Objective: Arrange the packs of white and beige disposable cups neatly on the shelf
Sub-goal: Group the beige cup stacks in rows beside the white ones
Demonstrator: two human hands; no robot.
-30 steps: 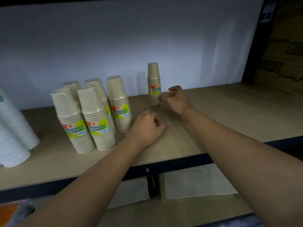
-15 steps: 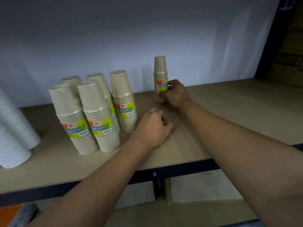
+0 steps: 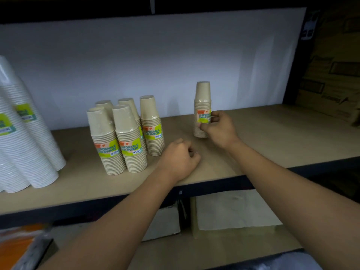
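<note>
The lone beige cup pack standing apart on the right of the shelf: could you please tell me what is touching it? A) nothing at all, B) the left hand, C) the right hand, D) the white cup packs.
C: the right hand has its fingers closed on the labelled side of the lone beige cup pack, while the left hand rests as a fist on the shelf, away from it.

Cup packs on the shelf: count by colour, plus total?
Beige packs: 6, five clustered and one apart in the right hand grip
White packs: at least 3 visible, cut off by the left frame edge, so possibly more
Total: at least 9 on the shelf
</note>
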